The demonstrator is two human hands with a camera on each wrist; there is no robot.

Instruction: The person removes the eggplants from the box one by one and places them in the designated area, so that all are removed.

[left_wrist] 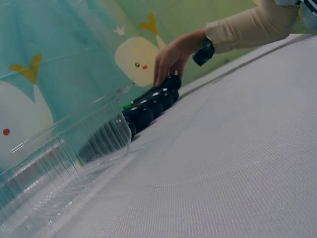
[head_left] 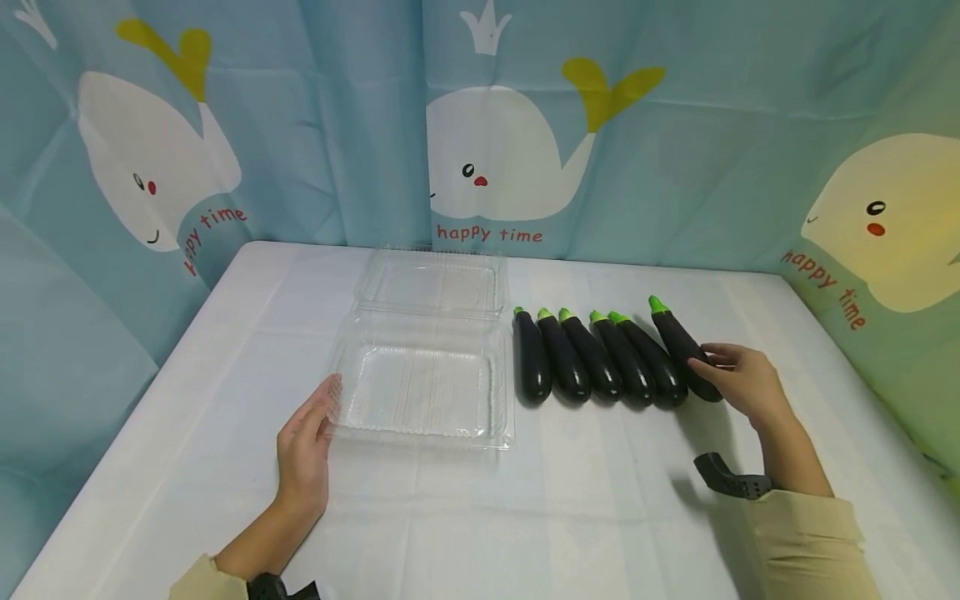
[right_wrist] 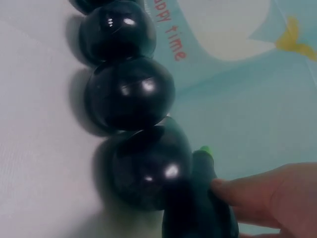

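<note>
My right hand point(head_left: 742, 379) grips the thick lower end of an eggplant point(head_left: 678, 342) at the right end of a row. In the right wrist view the thumb point(right_wrist: 225, 188) presses on the side of that eggplant point(right_wrist: 198, 208), its green tip pointing away. Several more dark eggplants point(head_left: 570, 358) with green stem ends lie side by side to its left. At the left edge of an opened clear plastic clamshell box point(head_left: 420, 437), my left hand point(head_left: 303, 450) has its fingertips against the wall. The box's lid point(head_left: 431, 283) is folded back toward the curtain.
A white cloth covers the table point(head_left: 600, 517). Behind it and along the sides hangs a blue-green curtain point(head_left: 360, 125) with whale prints. The box stands just left of the eggplant row. Dark straps point(head_left: 731, 479) circle the wrists.
</note>
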